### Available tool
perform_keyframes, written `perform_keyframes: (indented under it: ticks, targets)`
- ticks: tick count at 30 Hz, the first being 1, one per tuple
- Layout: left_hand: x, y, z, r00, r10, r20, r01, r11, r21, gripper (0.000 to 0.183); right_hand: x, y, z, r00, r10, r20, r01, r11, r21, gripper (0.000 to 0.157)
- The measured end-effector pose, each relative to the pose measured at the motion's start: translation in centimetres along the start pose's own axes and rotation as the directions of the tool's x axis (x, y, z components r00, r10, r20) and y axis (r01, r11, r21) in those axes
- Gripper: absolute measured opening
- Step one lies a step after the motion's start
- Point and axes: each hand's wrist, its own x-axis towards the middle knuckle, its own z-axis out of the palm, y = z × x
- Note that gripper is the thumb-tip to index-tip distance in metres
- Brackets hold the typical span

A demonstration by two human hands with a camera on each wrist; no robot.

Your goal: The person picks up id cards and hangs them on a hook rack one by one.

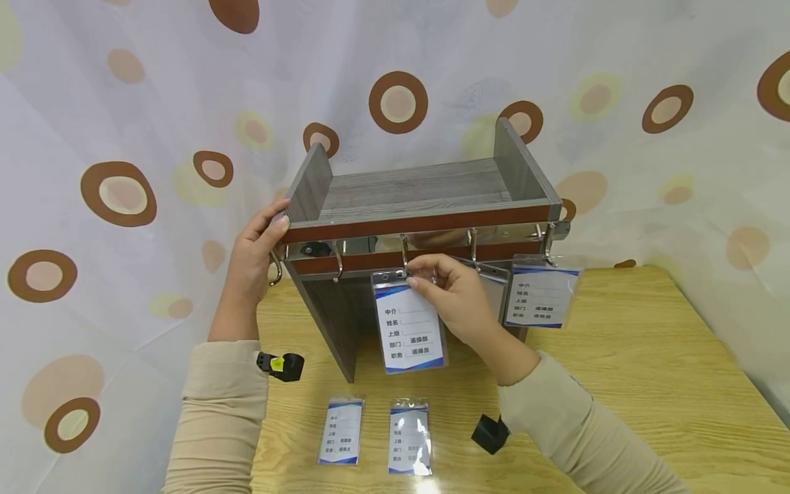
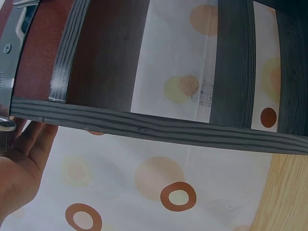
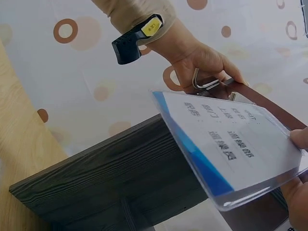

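My right hand point(image 1: 459, 295) pinches the top edge of a clear-sleeved name badge point(image 1: 410, 329) between thumb and fingers. The badge's top slot is right at the tip of a middle hook point(image 1: 404, 250) on the rack. Printed side out, the same badge point(image 3: 226, 139) fills the right wrist view. My left hand point(image 1: 249, 257) holds the upper left corner of the grey wooden shelf rack point(image 1: 407, 189), thumb on the front and fingers around the side panel. In the left wrist view, the fingers point(image 2: 41, 144) go behind the panel edge.
Another badge point(image 1: 543, 295) hangs from the rightmost hook, and one more point(image 1: 495, 288) is partly hidden behind my right hand. Two badges, one left point(image 1: 341, 432) and one right point(image 1: 410, 439), lie on the wooden table point(image 1: 648, 384). A spotted curtain point(image 1: 432, 41) stands behind the rack.
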Motion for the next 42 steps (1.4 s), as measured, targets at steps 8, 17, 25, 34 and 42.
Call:
perform_keyframes:
  ticks: [8,17,25,34,42]
  targets:
    - [0.0,0.2,0.1,1.000,0.005,0.004,-0.005,1.000,0.009,0.034,0.2,0.0,-0.1,1.000,-0.007,0.005,0.007,0.990,-0.139,0.017]
    - [-0.2,0.1,0.1,1.000,0.000,0.007,0.000,1.000,0.004,0.035,0.0,0.4,0.2,1.000,-0.021,-0.024,0.016,0.987,-0.161,0.018]
    - [-0.1,0.3,0.1,1.000,0.001,0.022,-0.002,1.000,0.016,0.040,0.1,0.4,0.6,0.996,-0.033,-0.083,0.022,0.990,-0.142,0.016]
    - [-0.1,0.2,0.1,1.000,-0.006,0.009,0.006,1.000,0.019,0.037,-0.2,1.0,0.4,0.992,-0.079,-0.099,0.063,0.986,-0.154,0.018]
    - [-0.1,0.2,0.1,1.000,-0.010,0.007,0.009,1.000,0.027,0.038,-1.3,1.6,-0.1,0.993,-0.087,-0.082,0.077,0.990,-0.116,0.021]
